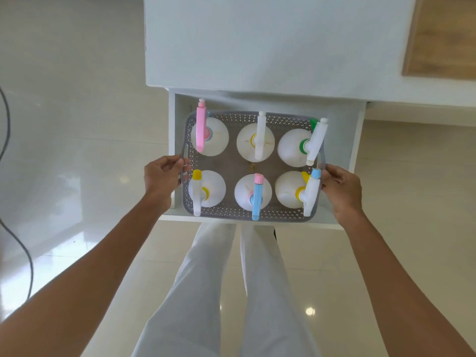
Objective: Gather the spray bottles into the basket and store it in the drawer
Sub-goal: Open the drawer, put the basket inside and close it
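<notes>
The grey perforated basket [231, 212] sat within the frame of the open white drawer [343, 135], its long axis running straight across from one set of fingers to the other. Whether it rested on the drawer bottom or hung just above it could not be told.

Six white spray bottles [291, 148] stood upright in it, three in a row beyond the fingers and three in a row nearer than them. Each trigger head lay lengthwise away from the person, nozzles pointing toward the white counter [257, 47] past the drawer. The two heads closest to the right fingers leaned slightly rightward.

The left hand [161, 180] came in from the left with the wrist straight, its fingers [175, 161] curled round the basket's left handle. The right hand [340, 188] mirrored it, fingers [328, 171] wrapped over the right rim, touching the blue-tipped head there. Both forearms reached forward and slightly inward, nearly level with each other.

Below the arms showed white trousers [206, 279] on a glossy tiled floor [77, 124], and a grey cable [28, 258] well left of the left fingers.
</notes>
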`<state>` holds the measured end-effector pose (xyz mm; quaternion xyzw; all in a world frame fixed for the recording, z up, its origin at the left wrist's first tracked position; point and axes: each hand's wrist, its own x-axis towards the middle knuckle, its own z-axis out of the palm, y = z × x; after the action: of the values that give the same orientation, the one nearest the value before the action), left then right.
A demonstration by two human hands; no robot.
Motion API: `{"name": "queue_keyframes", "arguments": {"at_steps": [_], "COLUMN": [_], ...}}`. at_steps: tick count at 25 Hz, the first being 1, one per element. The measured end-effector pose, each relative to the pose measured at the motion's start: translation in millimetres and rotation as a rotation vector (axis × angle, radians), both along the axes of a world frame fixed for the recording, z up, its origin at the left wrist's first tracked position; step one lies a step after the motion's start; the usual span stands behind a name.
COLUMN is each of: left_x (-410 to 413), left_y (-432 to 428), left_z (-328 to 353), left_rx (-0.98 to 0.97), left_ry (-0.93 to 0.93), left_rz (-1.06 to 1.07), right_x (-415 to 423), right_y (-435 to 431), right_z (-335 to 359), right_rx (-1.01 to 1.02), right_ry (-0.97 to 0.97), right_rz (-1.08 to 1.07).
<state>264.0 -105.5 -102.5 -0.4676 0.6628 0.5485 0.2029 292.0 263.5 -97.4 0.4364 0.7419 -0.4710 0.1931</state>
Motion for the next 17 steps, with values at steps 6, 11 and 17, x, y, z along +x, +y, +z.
{"name": "queue_keyframes", "arguments": {"at_steps": [6,11,17], "left_x": [-21,-37,-32], "left_y": [16,25,28], "left_z": [-50,-91,-127], "left_rx": [-0.027,-0.001,0.005], "left_ry": [-0.029,-0.075,-0.131], "left_rz": [-0.006,-0.039,-0.076], "right_x": [-10,-23,-33], "right_y": [6,12,12], "right_z": [-49,-84,-115], "right_rx": [0.039,0.15,0.189], "right_ry": [-0.035,-0.077,-0.115], "right_rz": [-0.003,0.047,0.059]}}
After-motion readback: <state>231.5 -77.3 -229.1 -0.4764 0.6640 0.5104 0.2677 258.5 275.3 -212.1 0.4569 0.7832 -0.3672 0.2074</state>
